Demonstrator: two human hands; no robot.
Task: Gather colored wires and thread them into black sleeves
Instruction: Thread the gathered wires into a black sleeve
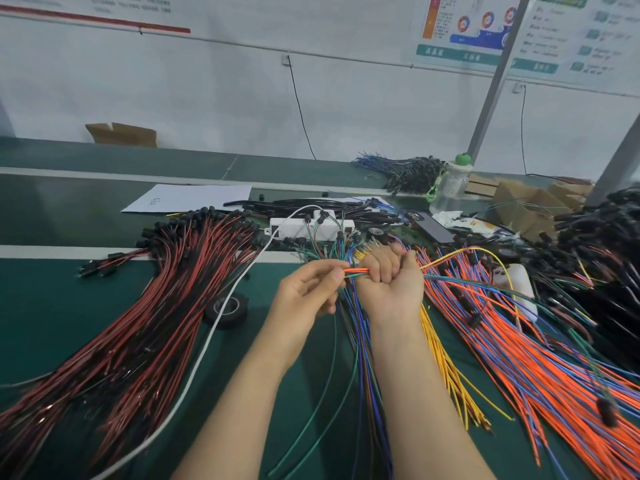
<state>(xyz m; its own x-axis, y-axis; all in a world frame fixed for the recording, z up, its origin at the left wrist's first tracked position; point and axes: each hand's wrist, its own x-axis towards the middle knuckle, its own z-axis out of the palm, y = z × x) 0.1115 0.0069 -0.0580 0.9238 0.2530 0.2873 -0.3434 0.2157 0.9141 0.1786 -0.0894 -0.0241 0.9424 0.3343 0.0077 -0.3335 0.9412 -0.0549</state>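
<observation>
Right now the right grip point(389, 278) is clamped in a fist round a bunch of colored wires point(356, 270), whose short orange ends stick out on its left side. The left grip point(311, 289) pinches those ends between thumb and fingertips, just beside the fist. Beyond both grips, past a white power strip point(311, 226), the black sleeves point(304, 204) lie well apart from the hands. Right of the right grip the desk point(69, 289) is packed with orange and blue wires point(519, 358) out to the frame's edge. Left of the left grip is a narrow bare strip (green mat), hemmed by a white cable point(207, 341), a tape roll point(227, 308) and red-and-black wires point(156, 306).
</observation>
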